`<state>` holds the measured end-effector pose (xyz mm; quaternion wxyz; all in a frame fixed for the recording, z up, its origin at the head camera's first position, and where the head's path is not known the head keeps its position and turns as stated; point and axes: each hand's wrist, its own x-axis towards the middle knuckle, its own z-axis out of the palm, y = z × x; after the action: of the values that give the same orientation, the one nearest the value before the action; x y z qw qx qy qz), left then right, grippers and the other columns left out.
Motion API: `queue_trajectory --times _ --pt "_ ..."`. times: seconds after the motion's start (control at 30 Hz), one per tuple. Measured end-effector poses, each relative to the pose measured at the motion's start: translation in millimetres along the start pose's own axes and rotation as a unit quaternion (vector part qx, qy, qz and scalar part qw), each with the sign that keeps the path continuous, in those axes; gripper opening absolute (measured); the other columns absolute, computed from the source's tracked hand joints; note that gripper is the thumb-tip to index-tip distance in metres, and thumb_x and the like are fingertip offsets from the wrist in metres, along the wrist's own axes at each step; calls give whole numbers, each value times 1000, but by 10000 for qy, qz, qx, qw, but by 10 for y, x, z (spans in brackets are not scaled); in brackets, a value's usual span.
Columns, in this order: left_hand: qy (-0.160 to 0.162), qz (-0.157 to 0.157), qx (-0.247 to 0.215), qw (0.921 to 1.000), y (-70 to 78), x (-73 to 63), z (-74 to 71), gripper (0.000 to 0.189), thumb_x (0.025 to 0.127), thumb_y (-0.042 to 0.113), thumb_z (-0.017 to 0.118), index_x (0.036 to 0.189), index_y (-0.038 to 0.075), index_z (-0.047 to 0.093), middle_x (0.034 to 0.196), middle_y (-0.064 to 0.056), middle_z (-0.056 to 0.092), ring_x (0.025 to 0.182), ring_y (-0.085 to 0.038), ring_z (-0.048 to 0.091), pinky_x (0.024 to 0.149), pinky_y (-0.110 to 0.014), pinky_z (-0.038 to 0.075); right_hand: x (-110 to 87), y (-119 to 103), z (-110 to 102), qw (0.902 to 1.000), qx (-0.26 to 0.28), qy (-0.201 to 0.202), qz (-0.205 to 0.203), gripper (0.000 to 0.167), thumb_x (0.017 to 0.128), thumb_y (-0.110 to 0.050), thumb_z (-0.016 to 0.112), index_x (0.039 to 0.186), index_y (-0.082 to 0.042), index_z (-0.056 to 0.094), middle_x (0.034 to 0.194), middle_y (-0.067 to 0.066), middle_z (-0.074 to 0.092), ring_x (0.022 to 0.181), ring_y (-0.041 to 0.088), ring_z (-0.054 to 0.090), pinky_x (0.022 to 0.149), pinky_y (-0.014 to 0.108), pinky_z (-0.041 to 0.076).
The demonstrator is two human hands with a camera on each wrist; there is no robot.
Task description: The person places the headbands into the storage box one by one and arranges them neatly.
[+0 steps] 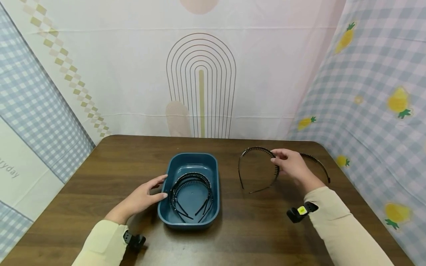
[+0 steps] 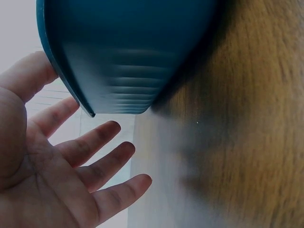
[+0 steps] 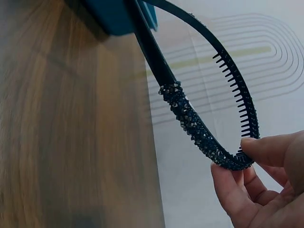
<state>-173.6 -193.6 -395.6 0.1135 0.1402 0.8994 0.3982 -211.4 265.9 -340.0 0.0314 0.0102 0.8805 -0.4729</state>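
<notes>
My right hand pinches a black headband between thumb and fingertips, above the table to the right of a blue plastic basin. In the right wrist view, this headband has dark sparkling stones along its outside and comb teeth inside. Several black headbands lie overlapped in the basin. My left hand is at the basin's left side, its thumb and index finger touching the rim; the left wrist view shows the other fingers spread and relaxed. Another black headband lies beyond my right hand, partly hidden by it.
The brown wooden table carries the basin near its middle. A white patterned cloth hangs behind it, and a blue checked cloth with yellow fruit prints hangs along the right side. Each wrist wears a small black camera.
</notes>
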Motion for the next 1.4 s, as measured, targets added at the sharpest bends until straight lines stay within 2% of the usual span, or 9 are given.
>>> queue_trajectory --times 0.2,0.4,0.53,0.77,0.93,1.07,1.23,1.4 --pt "-37 20 -32 10000 22 -9 1 65 94 28 63 148 6 36 144 -24 43 132 -46 38 101 -63 37 46 -95 136 9999 93 -93 -39 43 98 -13 55 139 1 47 113 15 51 104 27 53 72 36 56" --pt "-31 30 -101 9999 16 -15 2 64 94 27 63 148 6 36 144 -24 43 132 -46 37 101 -63 36 83 -170 287 9995 235 -208 -92 43 98 -12 55 138 0 48 118 17 51 106 28 53 77 43 56" --pt "-27 31 -125 9999 11 -15 5 64 94 27 63 148 6 36 144 -24 43 132 -46 37 101 -63 36 99 -229 385 9989 375 -278 -91 42 98 -11 56 138 1 49 115 15 52 105 27 53 78 43 56" --pt "-23 72 -147 9999 11 -19 9 64 94 27 63 148 5 35 144 -24 44 132 -47 38 101 -63 36 125 -295 559 9980 551 -280 -130 39 96 -8 58 133 2 53 106 11 54 97 21 54 72 38 57" --pt "20 23 -111 9999 2 -6 8 64 94 27 62 148 6 35 144 -24 43 132 -47 37 101 -64 36 131 -341 681 9971 663 -343 -177 37 95 -7 58 131 2 55 104 10 55 96 22 55 73 44 57" --pt "19 16 -81 10000 -13 2 9 64 94 28 62 149 6 35 144 -24 43 132 -47 37 101 -64 36 125 -406 770 9966 672 -439 -169 35 95 -7 58 129 1 57 102 10 55 94 23 57 74 46 57" --pt "27 9 -82 10000 -10 7 7 65 94 28 62 149 6 35 144 -24 44 132 -47 37 101 -64 35 123 -486 888 9964 614 -578 -94 33 95 -8 59 128 -1 59 106 12 56 92 21 58 76 48 56" --pt "18 -10 -41 10000 -4 1 11 65 94 28 63 148 7 35 144 -23 44 132 -46 37 101 -65 34 140 -566 1010 9965 431 -696 -140 33 95 -8 59 128 -2 59 111 14 57 92 22 57 71 44 57"
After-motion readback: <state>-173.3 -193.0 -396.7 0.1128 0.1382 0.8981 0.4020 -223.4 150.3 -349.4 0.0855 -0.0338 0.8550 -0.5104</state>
